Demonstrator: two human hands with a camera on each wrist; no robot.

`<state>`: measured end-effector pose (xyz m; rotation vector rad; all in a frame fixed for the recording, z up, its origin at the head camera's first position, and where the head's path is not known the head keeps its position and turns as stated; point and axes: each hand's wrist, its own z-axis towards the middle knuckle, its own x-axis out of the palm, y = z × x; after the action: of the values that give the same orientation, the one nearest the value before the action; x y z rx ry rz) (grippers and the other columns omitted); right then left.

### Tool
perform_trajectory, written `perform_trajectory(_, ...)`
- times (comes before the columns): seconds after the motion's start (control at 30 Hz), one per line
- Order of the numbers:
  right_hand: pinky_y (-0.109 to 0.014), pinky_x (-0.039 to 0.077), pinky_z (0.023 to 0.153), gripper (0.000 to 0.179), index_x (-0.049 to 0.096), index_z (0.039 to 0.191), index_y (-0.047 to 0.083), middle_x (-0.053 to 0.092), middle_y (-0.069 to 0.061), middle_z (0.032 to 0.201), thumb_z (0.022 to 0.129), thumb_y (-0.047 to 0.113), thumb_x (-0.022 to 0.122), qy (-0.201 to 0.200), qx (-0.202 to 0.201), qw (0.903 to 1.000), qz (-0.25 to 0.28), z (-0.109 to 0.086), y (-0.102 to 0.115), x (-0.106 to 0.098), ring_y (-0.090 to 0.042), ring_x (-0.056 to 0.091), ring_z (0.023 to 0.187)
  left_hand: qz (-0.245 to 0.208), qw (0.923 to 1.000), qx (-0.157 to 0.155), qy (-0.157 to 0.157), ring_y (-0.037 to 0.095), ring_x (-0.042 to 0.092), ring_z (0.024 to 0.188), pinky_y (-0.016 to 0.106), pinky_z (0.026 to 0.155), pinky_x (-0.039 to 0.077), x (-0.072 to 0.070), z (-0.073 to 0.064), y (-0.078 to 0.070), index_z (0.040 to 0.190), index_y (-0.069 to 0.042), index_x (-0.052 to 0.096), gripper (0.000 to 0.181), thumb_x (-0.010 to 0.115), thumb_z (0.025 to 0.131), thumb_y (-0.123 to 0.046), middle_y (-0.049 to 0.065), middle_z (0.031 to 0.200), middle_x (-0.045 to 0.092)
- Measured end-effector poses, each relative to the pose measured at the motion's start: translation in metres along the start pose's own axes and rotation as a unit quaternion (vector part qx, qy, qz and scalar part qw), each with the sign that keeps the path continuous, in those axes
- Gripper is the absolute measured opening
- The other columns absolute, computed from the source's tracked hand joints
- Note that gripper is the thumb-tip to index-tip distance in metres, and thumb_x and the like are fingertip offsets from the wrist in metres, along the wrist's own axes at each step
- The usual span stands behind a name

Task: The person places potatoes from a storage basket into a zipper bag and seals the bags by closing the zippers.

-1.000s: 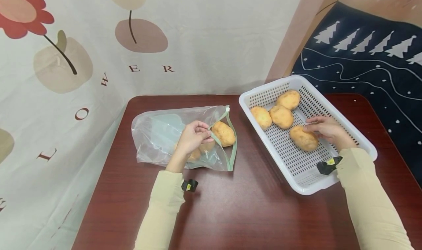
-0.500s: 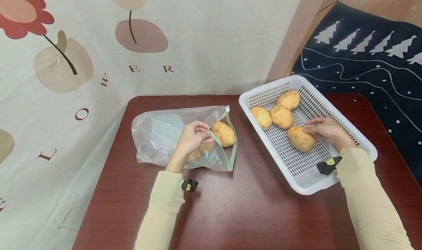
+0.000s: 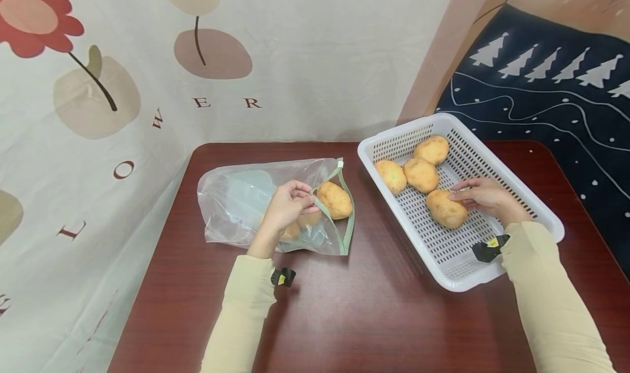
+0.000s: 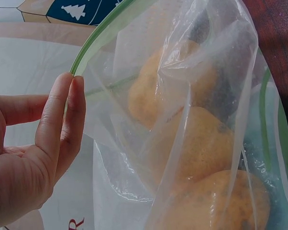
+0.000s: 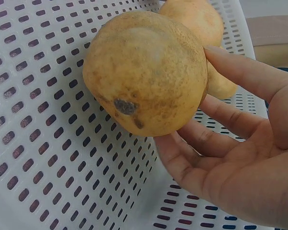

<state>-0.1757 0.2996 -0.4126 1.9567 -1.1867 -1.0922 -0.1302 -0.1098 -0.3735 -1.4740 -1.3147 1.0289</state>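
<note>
My left hand (image 3: pixel 287 209) pinches the green-edged mouth of a clear zip bag (image 3: pixel 236 198) that lies on its side. In the left wrist view, thumb and fingertips meet at the green strip (image 4: pixel 82 57). Several potatoes show through the film, one potato (image 3: pixel 334 200) right at the open mouth. My right hand (image 3: pixel 484 196) grips a potato (image 3: pixel 446 209) inside the white basket (image 3: pixel 445 283). The right wrist view shows this potato (image 5: pixel 146 72) with a dark grey blemish, thumb on one side and fingers beneath. Whether it touches the basket floor I cannot tell.
Three more potatoes (image 3: pixel 420 174) lie together at the basket's far left end. The perforated basket stands at an angle on the right of a dark red table (image 3: pixel 344 318). Behind the table hangs a printed curtain (image 3: pixel 315 50).
The potato in my right hand has shifted slightly left and toward me within the basket, the fingers moving with it. My left hand stays at the bag's mouth.
</note>
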Motion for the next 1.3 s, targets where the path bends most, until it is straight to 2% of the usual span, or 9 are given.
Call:
perform_trajectory(0.2, -0.031, 0.056, 0.063, 0.046, 0.05, 0.11, -0.009, 0.06, 0.005, 0.074, 0.077, 0.014, 0.073, 0.008, 0.004, 0.9999, -0.008, -0.0006, 0.0008, 0.0008, -0.012, 0.059, 0.066, -0.002, 1.0, -0.001, 0.0, 0.013, 0.058, 0.066, 0.026, 0.07, 0.059, -0.0003, -0.0001, 0.0005, 0.107, 0.018, 0.046, 0.024, 0.052, 0.085, 0.012, 0.013, 0.082, 0.05)
perform_trajectory(0.53, -0.036, 0.056, 0.067, 0.045, 0.052, 0.108, -0.009, 0.059, 0.001, 0.083, 0.076, 0.015, 0.073, 0.01, -0.003, 0.9996, -0.025, 0.0003, -0.0001, 0.0009, -0.017, 0.058, 0.071, -0.001, 1.0, -0.002, -0.001, 0.013, 0.058, 0.066, 0.026, 0.07, 0.059, -0.0014, 0.001, 0.0015, 0.109, 0.019, 0.045, 0.025, 0.052, 0.086, 0.012, 0.013, 0.082, 0.05)
perform_trajectory(0.87, -0.036, 0.056, 0.069, 0.061, 0.041, 0.121, -0.011, 0.05, -0.015, 0.102, 0.076, 0.016, 0.073, 0.008, 0.001, 0.9992, -0.04, -0.0015, 0.0018, 0.0018, -0.017, 0.056, 0.074, 0.0, 1.0, 0.0, -0.001, 0.013, 0.059, 0.066, 0.027, 0.07, 0.059, -0.0016, -0.0004, 0.0002, 0.109, 0.019, 0.045, 0.025, 0.052, 0.086, 0.012, 0.014, 0.082, 0.05)
perform_trajectory(1.03, -0.037, 0.057, 0.069, 0.051, 0.048, 0.113, -0.012, 0.053, -0.012, 0.099, 0.077, 0.015, 0.073, 0.011, -0.009, 0.9994, -0.033, -0.0035, 0.0027, 0.0008, -0.018, 0.056, 0.074, 0.001, 1.0, -0.002, -0.002, 0.014, 0.059, 0.067, 0.027, 0.07, 0.059, -0.002, -0.0008, 0.0004, 0.109, 0.019, 0.045, 0.025, 0.052, 0.086, 0.012, 0.014, 0.083, 0.05)
perform_trajectory(1.17, -0.038, 0.057, 0.07, 0.048, 0.05, 0.112, -0.012, 0.053, -0.011, 0.101, 0.08, 0.017, 0.071, 0.017, -0.018, 0.9991, -0.033, -0.0048, 0.0044, -0.0016, -0.017, 0.057, 0.076, 0.003, 1.0, -0.002, -0.003, 0.014, 0.058, 0.068, 0.027, 0.071, 0.059, -0.0021, -0.0007, 0.0006, 0.109, 0.018, 0.045, 0.024, 0.052, 0.086, 0.011, 0.014, 0.084, 0.05)
perform_trajectory(1.3, -0.036, 0.057, 0.072, 0.042, 0.051, 0.109, -0.007, 0.055, 0.0, 0.093, 0.082, 0.018, 0.069, 0.015, -0.022, 0.9993, -0.028, -0.0067, 0.0089, -0.0053, -0.013, 0.057, 0.076, 0.004, 1.0, 0.0, -0.002, 0.014, 0.059, 0.067, 0.027, 0.071, 0.059, -0.0023, -0.0003, 0.0006, 0.108, 0.018, 0.045, 0.025, 0.052, 0.086, 0.011, 0.014, 0.083, 0.05)
